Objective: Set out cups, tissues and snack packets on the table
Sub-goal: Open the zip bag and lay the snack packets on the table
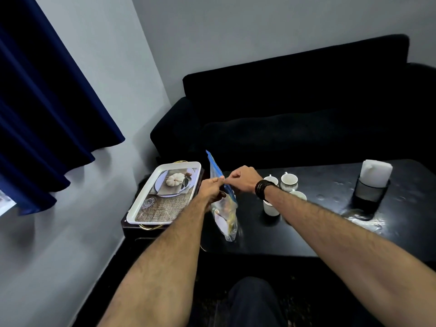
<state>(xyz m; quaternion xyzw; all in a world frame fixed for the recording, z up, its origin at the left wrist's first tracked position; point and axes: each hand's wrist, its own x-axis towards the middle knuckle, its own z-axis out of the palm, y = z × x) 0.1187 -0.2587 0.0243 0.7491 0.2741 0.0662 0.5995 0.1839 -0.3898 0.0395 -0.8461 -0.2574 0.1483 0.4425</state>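
The clear zip bag (224, 208) of snack packets stands on the near left of the dark table (318, 232), its blue seal strip pinched by the left hand (212, 188) and the right hand (244, 179) (apparently working it open); so the snacks are probably still to be set out. Four white cups (289, 182) and the tissue holder (372, 182) already stand on the table, the printed tray (165, 192) lies emptied beside it; no writing is legible.

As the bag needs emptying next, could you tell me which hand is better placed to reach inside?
Probably the right hand: it pinches only the bag's top edge, while the left hand grips lower and steadies it.
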